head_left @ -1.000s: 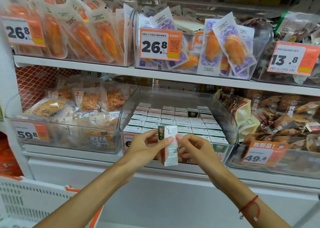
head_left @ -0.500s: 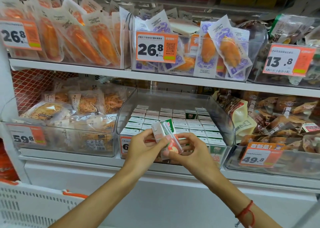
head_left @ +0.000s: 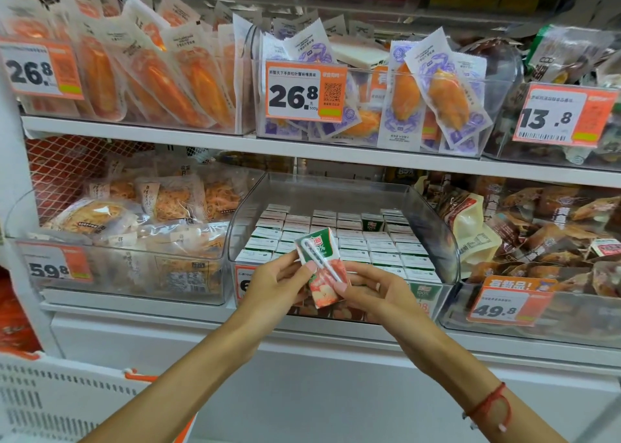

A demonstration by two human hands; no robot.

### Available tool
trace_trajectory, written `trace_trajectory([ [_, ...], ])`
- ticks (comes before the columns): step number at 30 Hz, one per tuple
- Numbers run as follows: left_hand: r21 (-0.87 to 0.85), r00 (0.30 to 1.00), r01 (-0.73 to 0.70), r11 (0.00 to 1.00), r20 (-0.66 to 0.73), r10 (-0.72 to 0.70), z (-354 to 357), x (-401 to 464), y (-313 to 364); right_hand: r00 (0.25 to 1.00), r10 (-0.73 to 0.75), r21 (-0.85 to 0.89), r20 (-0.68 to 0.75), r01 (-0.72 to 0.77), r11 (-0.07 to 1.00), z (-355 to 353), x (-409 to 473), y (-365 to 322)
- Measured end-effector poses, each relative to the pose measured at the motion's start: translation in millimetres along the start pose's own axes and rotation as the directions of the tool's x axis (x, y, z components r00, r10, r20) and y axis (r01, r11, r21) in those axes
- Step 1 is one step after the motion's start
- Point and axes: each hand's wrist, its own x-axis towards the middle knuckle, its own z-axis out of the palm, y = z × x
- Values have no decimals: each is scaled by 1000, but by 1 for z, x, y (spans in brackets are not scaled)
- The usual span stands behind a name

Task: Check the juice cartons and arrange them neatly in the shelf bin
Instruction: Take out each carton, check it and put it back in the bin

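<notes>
A small juice carton (head_left: 323, 269), green on top with red fruit below and a white straw taped across its face, is tilted in front of the clear shelf bin (head_left: 433, 221). My left hand (head_left: 279, 283) pinches its left edge with thumb and fingers. My right hand (head_left: 373, 289) holds its lower right corner, thumb on the face. Inside the bin stand several rows of upright cartons (head_left: 369, 244), showing white tops; one green carton (head_left: 372, 222) at the back faces differently.
Clear bins of packaged snacks flank the juice bin: noodle-like packs (head_left: 134, 214) on the left, brown packets (head_left: 544, 234) on the right. Orange price tags hang on the bin fronts. The upper shelf (head_left: 201, 142) overhangs. A white basket (head_left: 50, 395) sits at lower left.
The carton has been turned from upright and side-on to tilted, with its straw face toward me. Both hands shifted slightly on it, still in front of the bin.
</notes>
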Motion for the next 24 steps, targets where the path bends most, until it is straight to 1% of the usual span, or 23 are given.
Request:
trace_trajectory([
  [2, 83, 997, -77, 994, 16, 76, -3, 1, 3, 998, -29, -55, -48, 26, 998, -3, 0, 1],
  [4, 178, 982, -183, 967, 80, 171, -9, 1, 6, 996, -75, -100, -38, 70, 993, -7, 0, 1],
  [5, 212, 972, -226, 951, 117, 205, -11, 0, 8, 993, -113, -159, -33, 106, 981, -10, -1, 1],
  [8, 262, 949, -300, 917, 180, 259, -14, -2, 9, 962, -273, -348, -12, 252, 903, -18, -1, -1],
  [11, 278, 927, -358, 891, 220, 304, -10, -4, 8, 921, -390, -436, 10, 355, 827, -22, -3, -4],
  [14, 289, 916, -381, 879, 245, 317, -6, -6, 9, 894, -449, -483, 16, 400, 779, -21, -4, -5],
  [18, 293, 921, -370, 882, 237, 308, -7, -6, 8, 893, -448, -507, 38, 404, 762, -20, -5, -6],
  [22, 284, 932, -354, 891, 191, 309, -10, -4, 7, 874, -484, -454, 36, 445, 771, -17, -11, -13],
  [24, 264, 939, -336, 904, 165, 301, -12, -4, 7, 857, -514, -453, 30, 470, 757, -14, -14, -16],
])
